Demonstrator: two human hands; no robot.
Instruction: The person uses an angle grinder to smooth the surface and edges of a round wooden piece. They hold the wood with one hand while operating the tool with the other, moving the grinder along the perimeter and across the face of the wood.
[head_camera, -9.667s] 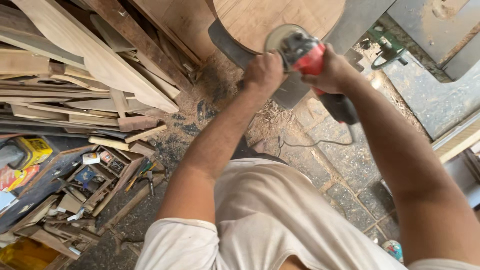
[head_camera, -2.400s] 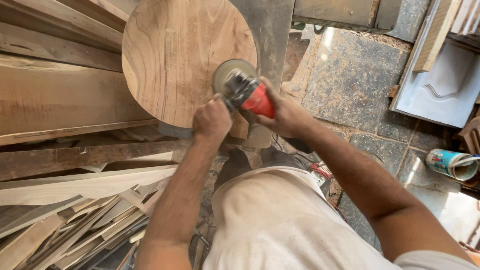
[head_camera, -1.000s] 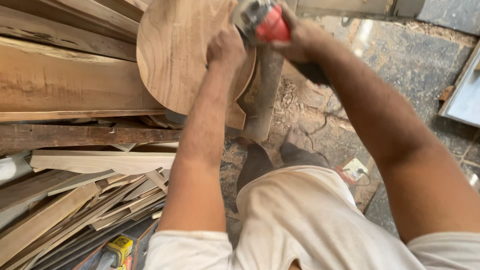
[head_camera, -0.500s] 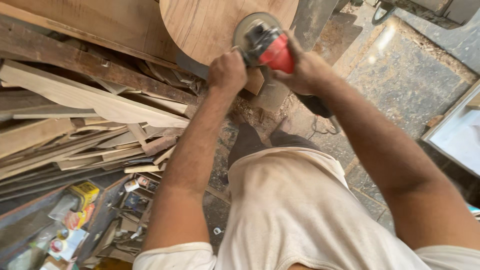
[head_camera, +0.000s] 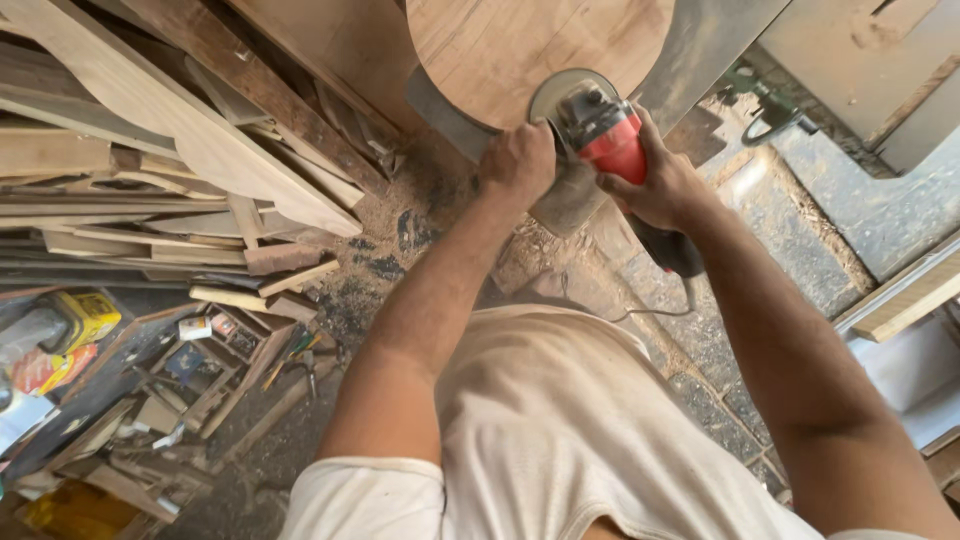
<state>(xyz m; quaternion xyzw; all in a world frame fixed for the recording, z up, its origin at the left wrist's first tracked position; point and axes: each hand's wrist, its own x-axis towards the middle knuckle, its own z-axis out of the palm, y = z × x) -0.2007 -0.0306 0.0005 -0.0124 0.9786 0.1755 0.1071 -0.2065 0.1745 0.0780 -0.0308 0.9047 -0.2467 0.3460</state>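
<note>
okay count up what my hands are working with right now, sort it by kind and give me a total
Red and black handheld angle grinder, gripped by the left hand and the right hand: 1
Round pale wooden panel that the grinder's disc meets at its lower edge: 1
Hands on the tool: 2
Total: 4

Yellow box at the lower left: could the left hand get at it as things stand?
Probably not at once: the left hand grips the red grinder at the round wooden board, and the yellow box lies apart among scrap wood.
</note>
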